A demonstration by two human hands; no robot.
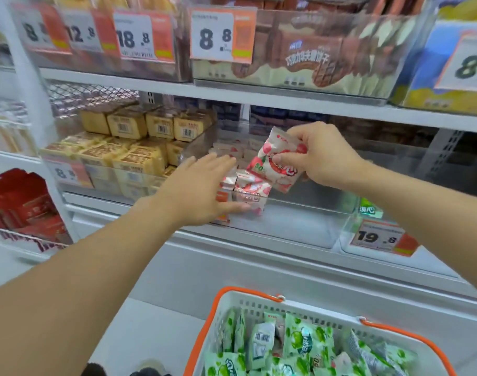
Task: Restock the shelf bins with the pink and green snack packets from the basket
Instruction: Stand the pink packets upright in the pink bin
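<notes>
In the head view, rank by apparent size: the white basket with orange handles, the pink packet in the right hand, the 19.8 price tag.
1. White plastic basket with orange handles, largest, though nearest the camera.
2. and 3. Pink-and-white snack packet and orange-bordered 19.8 price tag look alike; unranked.

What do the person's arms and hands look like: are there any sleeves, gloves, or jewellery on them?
Both forearms are bare as far as the frame shows; no sleeve shows. The left hand and right hand wear no gloves. No rings, watch or bracelet are visible on either.

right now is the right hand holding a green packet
No, the right hand pinches a pink packet over the clear bin; the green packets lie in the basket.
</notes>
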